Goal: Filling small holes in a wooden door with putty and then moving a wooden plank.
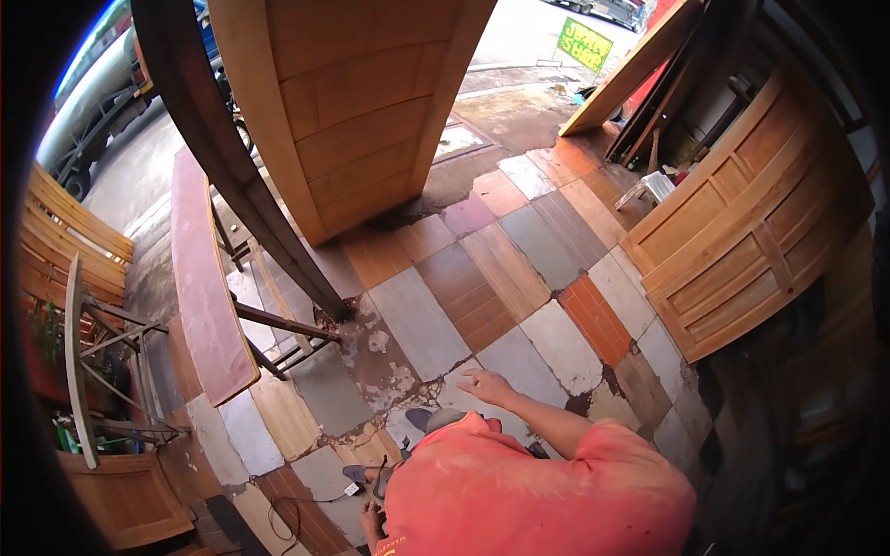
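My right hand (488,385) reaches forward over the tiled floor. Its fingers are stretched out and nothing shows in them. My left hand (372,522) is low beside my red shirt (528,491), partly hidden by it. Its fingers look curled around something dark that I cannot make out. Just beyond it on the floor lies a small white electrical connector (351,488), from which a black cord (295,503) loops leftward. My dark shoes (354,473) show near the shirt's hem.
A tall wooden door panel (362,102) stands ahead, beside a dark post (246,176). A long pinkish board (206,278) rests on trestles at left. Panelled doors (732,250) lean at right near a small white stool (652,188). Outside are a tanker truck (107,88) and a green-and-yellow sign (583,44).
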A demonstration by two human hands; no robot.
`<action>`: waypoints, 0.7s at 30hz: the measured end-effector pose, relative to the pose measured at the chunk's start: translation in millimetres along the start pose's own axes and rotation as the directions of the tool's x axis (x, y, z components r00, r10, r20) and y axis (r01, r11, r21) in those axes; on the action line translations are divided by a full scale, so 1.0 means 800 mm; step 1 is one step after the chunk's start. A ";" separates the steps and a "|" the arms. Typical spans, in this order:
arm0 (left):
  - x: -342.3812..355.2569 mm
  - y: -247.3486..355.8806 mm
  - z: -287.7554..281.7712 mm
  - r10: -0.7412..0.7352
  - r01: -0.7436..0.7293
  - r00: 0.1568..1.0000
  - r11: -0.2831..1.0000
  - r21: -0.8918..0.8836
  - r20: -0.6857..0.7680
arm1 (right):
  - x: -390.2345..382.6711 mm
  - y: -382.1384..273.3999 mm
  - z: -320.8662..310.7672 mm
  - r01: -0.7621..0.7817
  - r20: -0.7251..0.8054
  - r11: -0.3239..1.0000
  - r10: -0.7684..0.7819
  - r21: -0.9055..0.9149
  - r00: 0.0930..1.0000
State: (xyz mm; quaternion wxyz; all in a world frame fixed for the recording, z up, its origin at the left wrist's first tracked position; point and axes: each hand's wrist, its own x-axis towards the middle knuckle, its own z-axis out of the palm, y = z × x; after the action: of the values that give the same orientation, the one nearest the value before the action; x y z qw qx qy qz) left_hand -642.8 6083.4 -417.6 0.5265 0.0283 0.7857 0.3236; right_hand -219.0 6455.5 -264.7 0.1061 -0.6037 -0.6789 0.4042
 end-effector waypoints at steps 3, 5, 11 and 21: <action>0.021 0.031 -0.040 0.019 -0.019 1.000 1.000 -0.009 0.006 | -0.022 0.047 0.024 -0.161 -0.072 0.987 0.162 0.013 0.984; 0.045 0.048 -0.062 0.074 -0.074 0.996 0.997 0.018 -0.042 | -0.034 0.052 0.042 -0.268 -0.026 0.958 0.272 0.102 0.962; 0.021 0.013 -0.118 0.194 -0.198 0.966 0.980 -0.005 -0.172 | -0.034 -0.022 0.136 -0.195 0.132 0.978 0.203 -0.074 0.970; -0.055 -0.259 -0.255 -0.403 0.359 0.906 0.893 -0.272 -0.129 | -0.012 -0.226 0.340 0.303 0.319 0.929 -0.227 -0.214 0.920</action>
State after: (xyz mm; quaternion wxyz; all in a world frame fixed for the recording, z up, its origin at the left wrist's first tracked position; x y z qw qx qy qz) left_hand -734.2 5805.5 -445.5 0.5054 -0.2208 0.7750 0.3084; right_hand -521.6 6342.2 -316.0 -0.0196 -0.4488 -0.8098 0.3774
